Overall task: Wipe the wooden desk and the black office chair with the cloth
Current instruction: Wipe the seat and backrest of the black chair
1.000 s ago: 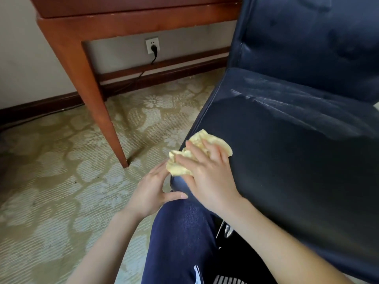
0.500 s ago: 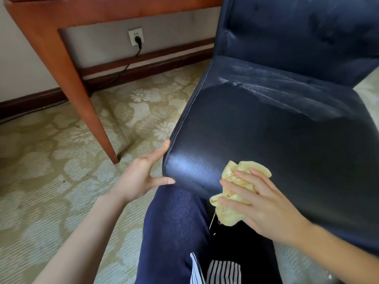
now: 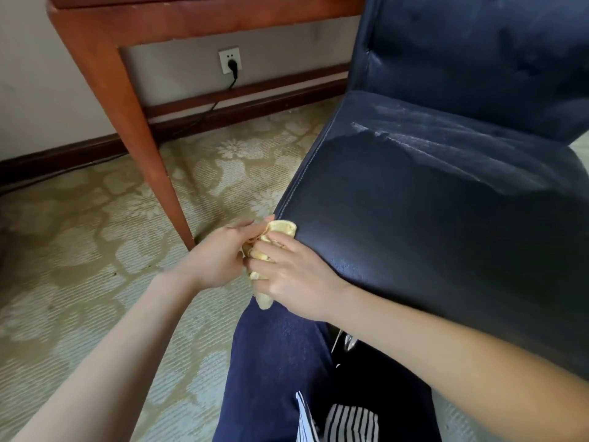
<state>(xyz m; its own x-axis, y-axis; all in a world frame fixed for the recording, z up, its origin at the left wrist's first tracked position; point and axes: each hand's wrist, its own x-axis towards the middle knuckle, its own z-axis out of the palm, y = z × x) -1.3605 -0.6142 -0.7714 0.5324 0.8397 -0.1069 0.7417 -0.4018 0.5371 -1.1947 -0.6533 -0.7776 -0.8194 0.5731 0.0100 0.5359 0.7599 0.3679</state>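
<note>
The black office chair fills the right of the view, its seat showing pale wipe streaks toward the back. A crumpled yellow cloth sits at the seat's front left corner. My right hand grips the cloth from the right, fingers curled over it. My left hand meets it from the left, fingertips pinching the cloth's upper edge. Most of the cloth is hidden between both hands. The wooden desk stands at the upper left; only its leg and apron show.
Patterned beige carpet covers the floor. A wall socket with a black plug and cable sits under the desk above a dark skirting board. My knee in dark blue trousers is below the hands.
My right hand slid the cloth left along the seat's front edge to the corner. My left hand left the seat's side and now pinches the cloth.
</note>
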